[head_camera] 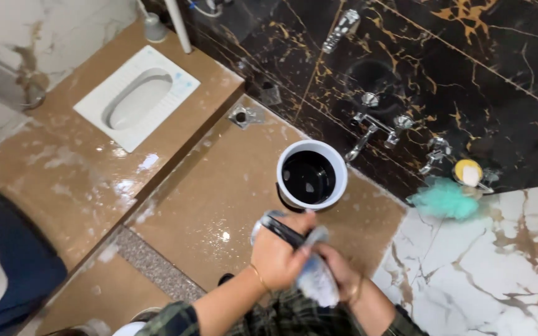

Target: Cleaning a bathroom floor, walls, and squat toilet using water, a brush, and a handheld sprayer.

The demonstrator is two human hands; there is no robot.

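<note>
My left hand (276, 254) is closed around a blurred object with a black handle (284, 231), just in front of a white bucket (341, 163) holding dark water. My right hand (339, 269) sits close against the left and grips a white and pale blue item (316, 281). Motion blur hides what that item is. I cannot tell whether the two items are joined. Both wrists wear thin bangles, and the sleeves are dark plaid.
A white squat toilet pan (133, 98) is set in a raised brown step at left. Chrome taps (373, 127) stick out of the black marbled wall behind the bucket. A teal loofah (444, 199) and a soap dish (468, 172) hang at right. A floor drain (244, 116) lies near the step.
</note>
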